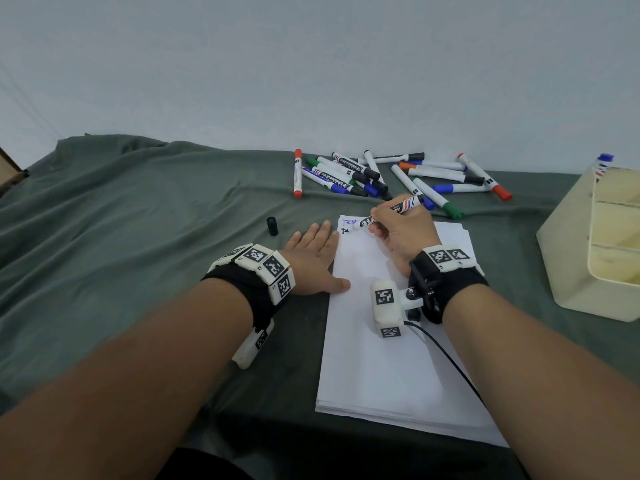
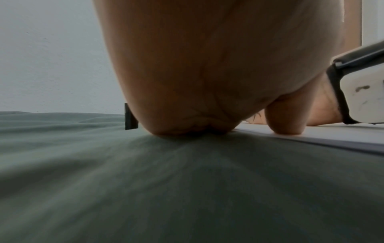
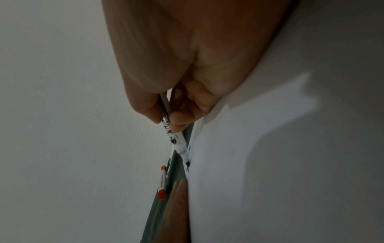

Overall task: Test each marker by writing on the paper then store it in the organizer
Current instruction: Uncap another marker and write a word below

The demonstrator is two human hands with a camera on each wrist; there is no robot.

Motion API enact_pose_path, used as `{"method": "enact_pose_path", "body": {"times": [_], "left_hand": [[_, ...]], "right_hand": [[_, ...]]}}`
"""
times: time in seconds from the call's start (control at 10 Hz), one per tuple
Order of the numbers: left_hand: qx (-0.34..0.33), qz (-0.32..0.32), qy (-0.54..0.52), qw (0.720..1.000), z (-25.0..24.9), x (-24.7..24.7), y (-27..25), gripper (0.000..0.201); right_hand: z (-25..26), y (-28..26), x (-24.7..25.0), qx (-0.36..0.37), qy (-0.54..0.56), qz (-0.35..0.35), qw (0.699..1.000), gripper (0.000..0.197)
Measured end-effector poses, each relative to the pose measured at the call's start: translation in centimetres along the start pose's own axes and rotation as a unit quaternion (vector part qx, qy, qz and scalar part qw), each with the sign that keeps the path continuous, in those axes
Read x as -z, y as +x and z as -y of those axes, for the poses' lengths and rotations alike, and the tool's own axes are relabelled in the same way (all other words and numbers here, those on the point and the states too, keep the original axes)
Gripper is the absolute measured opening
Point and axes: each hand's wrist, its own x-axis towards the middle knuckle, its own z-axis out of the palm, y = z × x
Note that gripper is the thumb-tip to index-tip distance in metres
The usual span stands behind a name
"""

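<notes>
My right hand (image 1: 398,230) grips an uncapped black marker (image 1: 391,211) like a pen, its tip on the top left corner of the white paper stack (image 1: 391,358). The right wrist view shows the same marker (image 3: 173,136) held between thumb and fingers, nib touching the paper (image 3: 270,164). Blue writing and a black mark sit at that corner. My left hand (image 1: 315,258) lies flat on the cloth, thumb pressing the paper's left edge; in the left wrist view the thumb (image 2: 284,118) rests on the sheet. The black cap (image 1: 272,226) stands to the left. The cream organizer (image 1: 568,258) sits at the right.
A pile of several capped markers (image 1: 381,176) lies at the back of the green cloth (image 1: 121,220), near the wall; a red one (image 1: 297,173) lies apart at its left. One blue marker (image 1: 603,164) stands in the organizer. A cable (image 1: 446,355) crosses the paper.
</notes>
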Motion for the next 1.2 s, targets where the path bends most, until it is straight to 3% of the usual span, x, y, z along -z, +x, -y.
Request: {"method": "enact_pose_path", "body": {"times": [0.1, 0.3, 0.6, 0.8, 1.2], "left_hand": [[0.0, 0.002, 0.0, 1.0, 0.03, 0.04, 0.04, 0.098], [0.0, 0.0, 0.001, 1.0, 0.1, -0.07, 0.16, 0.099], [-0.003, 0.002, 0.002, 1.0, 0.32, -0.21, 0.48, 0.1], [-0.006, 0.005, -0.001, 1.0, 0.49, -0.28, 0.63, 0.101], [-0.003, 0.0, 0.001, 1.0, 0.67, -0.5, 1.0, 0.101]], "right_hand": [[0.03, -0.06, -0.05, 0.008, 0.002, -0.009, 1.0, 0.013], [0.01, 0.0, 0.14, 0.004, -0.033, -0.017, 0.999, 0.025], [-0.07, 0.06, 0.33, 0.016, -0.066, -0.045, 0.997, 0.019], [0.13, -0.06, 0.25, 0.001, -0.064, -0.047, 0.997, 0.027], [0.77, -0.61, 0.19, -0.008, -0.063, -0.053, 0.997, 0.005]]}}
